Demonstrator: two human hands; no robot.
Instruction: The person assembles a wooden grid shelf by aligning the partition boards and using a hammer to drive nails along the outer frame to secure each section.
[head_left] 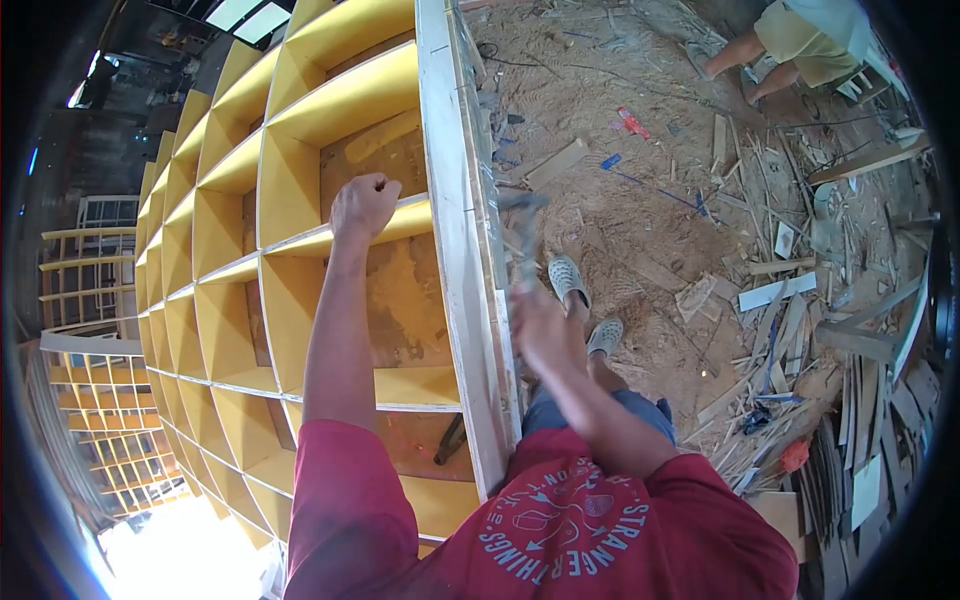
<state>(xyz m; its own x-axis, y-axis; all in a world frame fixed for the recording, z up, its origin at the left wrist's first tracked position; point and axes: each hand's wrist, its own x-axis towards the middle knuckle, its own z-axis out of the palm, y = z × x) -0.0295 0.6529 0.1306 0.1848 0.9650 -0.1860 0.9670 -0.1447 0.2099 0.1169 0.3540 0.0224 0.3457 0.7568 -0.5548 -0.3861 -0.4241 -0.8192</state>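
A large yellow wooden grid with deep compartments lies to the left, bordered by a whitish side board. Over one of its dividers, near that board, my left hand is closed in a fist; what it holds, if anything, is hidden. Beyond the board's right edge, my right hand is wrapped around the handle of a hammer. Motion blurs both this hand and the hammer, whose head is close to the board's outer side. A dark tool lies in a nearer compartment, partly hidden by the board.
Wood offcuts and sawdust cover the floor on the right. A red object and a blue strip lie there too. Another person's legs show at upper right. A second grid stands at far left.
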